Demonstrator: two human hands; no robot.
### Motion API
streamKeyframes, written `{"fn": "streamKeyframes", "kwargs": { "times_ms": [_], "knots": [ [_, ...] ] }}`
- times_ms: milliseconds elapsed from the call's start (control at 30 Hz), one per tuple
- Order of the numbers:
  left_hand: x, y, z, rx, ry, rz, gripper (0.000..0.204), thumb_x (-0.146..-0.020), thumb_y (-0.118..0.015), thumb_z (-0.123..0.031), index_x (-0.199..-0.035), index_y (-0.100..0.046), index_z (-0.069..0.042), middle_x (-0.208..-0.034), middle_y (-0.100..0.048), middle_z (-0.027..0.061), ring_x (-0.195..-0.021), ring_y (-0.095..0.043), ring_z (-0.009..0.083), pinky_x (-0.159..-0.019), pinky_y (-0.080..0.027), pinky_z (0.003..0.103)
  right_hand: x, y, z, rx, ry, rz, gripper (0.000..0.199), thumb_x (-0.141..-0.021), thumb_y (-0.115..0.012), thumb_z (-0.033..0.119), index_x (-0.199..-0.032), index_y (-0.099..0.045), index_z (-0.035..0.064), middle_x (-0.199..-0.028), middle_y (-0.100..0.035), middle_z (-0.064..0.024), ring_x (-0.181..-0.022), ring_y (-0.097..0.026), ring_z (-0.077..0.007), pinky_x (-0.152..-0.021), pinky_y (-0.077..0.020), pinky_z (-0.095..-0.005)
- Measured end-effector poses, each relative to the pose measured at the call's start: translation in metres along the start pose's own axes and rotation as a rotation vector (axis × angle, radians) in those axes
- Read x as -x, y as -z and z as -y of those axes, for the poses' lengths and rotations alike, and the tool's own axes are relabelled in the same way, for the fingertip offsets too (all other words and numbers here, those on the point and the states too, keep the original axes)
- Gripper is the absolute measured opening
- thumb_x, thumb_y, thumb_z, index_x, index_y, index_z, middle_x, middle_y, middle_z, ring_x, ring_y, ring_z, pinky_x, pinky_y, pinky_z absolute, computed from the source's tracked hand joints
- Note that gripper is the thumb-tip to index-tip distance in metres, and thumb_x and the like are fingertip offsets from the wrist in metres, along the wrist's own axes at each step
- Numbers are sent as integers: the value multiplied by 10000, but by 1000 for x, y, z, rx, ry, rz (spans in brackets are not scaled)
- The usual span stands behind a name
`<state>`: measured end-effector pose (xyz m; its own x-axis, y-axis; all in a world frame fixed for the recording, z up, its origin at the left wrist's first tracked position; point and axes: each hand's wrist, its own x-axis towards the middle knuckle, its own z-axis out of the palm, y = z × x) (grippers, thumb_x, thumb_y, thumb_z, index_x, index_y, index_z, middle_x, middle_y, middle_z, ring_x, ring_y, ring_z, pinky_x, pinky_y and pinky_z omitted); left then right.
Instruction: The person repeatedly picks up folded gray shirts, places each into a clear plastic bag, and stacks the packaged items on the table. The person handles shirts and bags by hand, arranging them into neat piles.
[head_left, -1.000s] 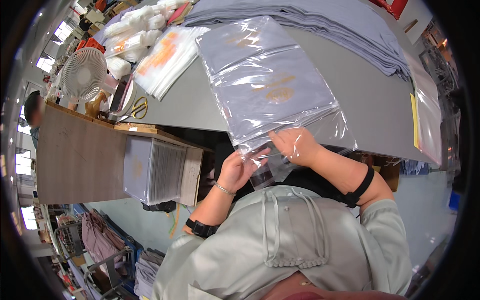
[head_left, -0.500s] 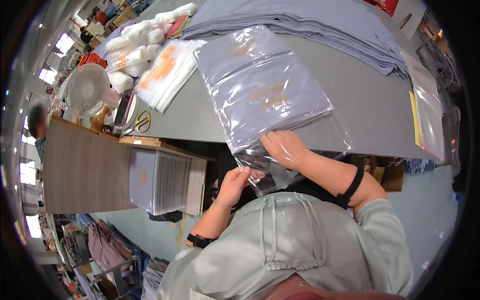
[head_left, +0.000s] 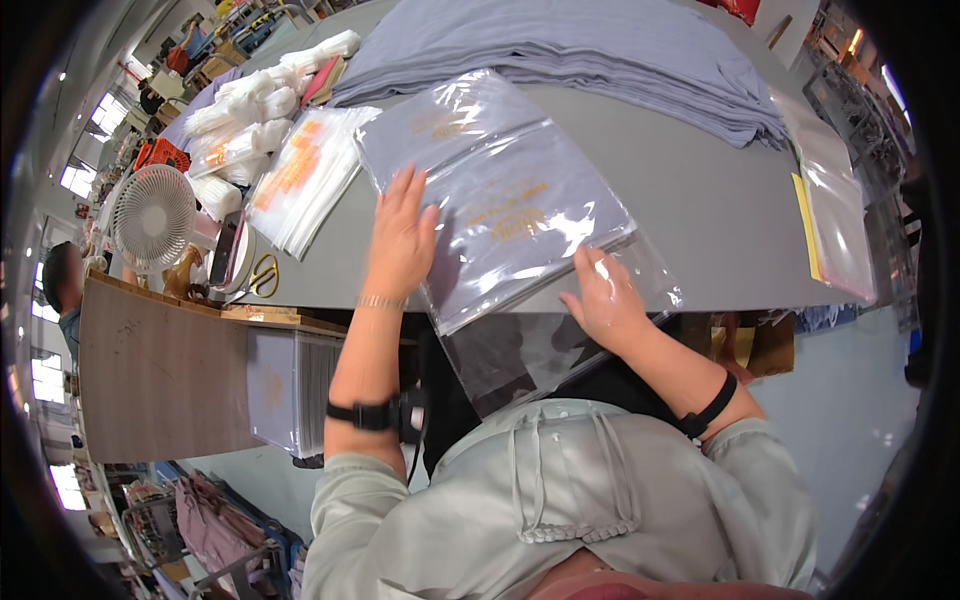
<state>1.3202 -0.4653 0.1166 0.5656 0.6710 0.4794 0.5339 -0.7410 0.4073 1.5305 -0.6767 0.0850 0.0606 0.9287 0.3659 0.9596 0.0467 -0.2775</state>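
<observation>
A folded grey-blue garment in a clear plastic bag [head_left: 490, 220], with gold print showing through, lies tilted on the grey table. The bag's unfilled clear end [head_left: 510, 360] hangs over the near table edge towards my body. My left hand [head_left: 402, 238] is open, its fingers stretched out along the left side of the bag. On the lower right of the bag rests my right hand [head_left: 608, 298], open, with the thumb apart from the fingers. Neither hand grips anything.
A long layered stack of grey-blue fabric [head_left: 560, 60] covers the far side. To the left are white bags with orange print [head_left: 305, 175], rolled white bundles [head_left: 245, 115], a fan [head_left: 153, 218] and scissors [head_left: 264, 276]. Packed garments [head_left: 290, 385] fill a shelf below. Clear sheets [head_left: 835, 200] lie right.
My left hand has let go of the bag's near end and moved up to its left side, fingers now spread. My right hand has shifted slightly right and opened.
</observation>
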Motion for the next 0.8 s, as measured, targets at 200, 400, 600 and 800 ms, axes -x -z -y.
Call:
{"fn": "streamKeyframes", "kwargs": {
  "times_ms": [200,400,600,800],
  "knots": [
    [-15,-50,22,-254,-63,353,596,-913,-440,-411,-1413,-322,-108,-1484,-279,127,-1384,-228,293,-1092,-158,557,13,0,-8,15,-15,81,667,-750,-703,212,-1314,-423,-9,-1013,-522,-131,-900,-498,-293,-751,-432,-388],
    [-25,-55,46,82,260,-198,631,-854,-596,-272,-1324,-356,73,-1366,-373,286,-1297,-354,376,-1068,-285,436,34,21,-25,-188,-97,12,669,-760,-685,134,-1346,-383,21,-1046,-513,-178,-958,-510,-362,-822,-444,-417],
    [-70,-45,66,864,1005,-15,513,-805,-689,-270,-990,-556,189,-913,-638,217,-787,-614,240,-713,-488,357,32,15,-41,-132,-243,122,703,-786,-664,178,-1377,-317,22,-1045,-505,-206,-908,-536,-383,-739,-467,-431],
    [-58,-59,66,523,591,-198,406,-802,-665,-216,-1055,-584,91,-963,-660,215,-866,-644,308,-777,-482,375,19,19,-36,-22,-287,224,706,-808,-647,263,-1383,-313,26,-1031,-489,-192,-842,-559,-381,-689,-483,-429]
  ]
}}
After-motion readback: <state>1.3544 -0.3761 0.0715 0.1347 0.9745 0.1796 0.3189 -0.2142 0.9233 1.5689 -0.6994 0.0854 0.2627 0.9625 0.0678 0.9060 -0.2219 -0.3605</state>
